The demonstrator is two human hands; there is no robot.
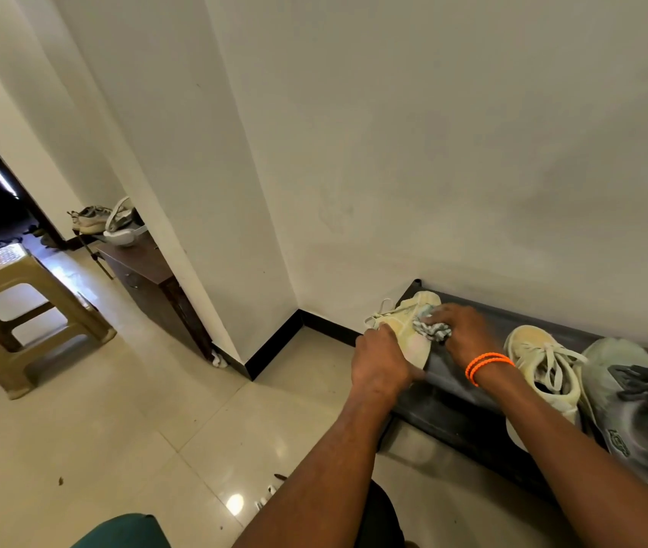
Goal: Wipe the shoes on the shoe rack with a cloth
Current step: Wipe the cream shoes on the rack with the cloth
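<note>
Two bare hands work on one pale yellow knit sneaker (407,330) at the left end of a low black metal shoe rack (453,393) set against a white wall. The left hand (379,365) curls around the near end of the sneaker and steadies it. The right hand (463,330), with orange bands at the wrist, has its fingers bunched over a crumpled grey-and-white striped cloth (433,328), pressing it onto the sneaker's upper just beyond the left hand's hold.

The sneaker looks light, with a soft upper that would give under pressure, so the firmer sole edge is probably the better place to hold. Its loose laces trail off the far side of the grip. The cloth is limp and wads easily in the palm.

To the right of the wiping hand, a matching pale yellow sneaker (540,369) and a grey suede sneaker with dark laces (631,409) sit on the same rack.
</note>
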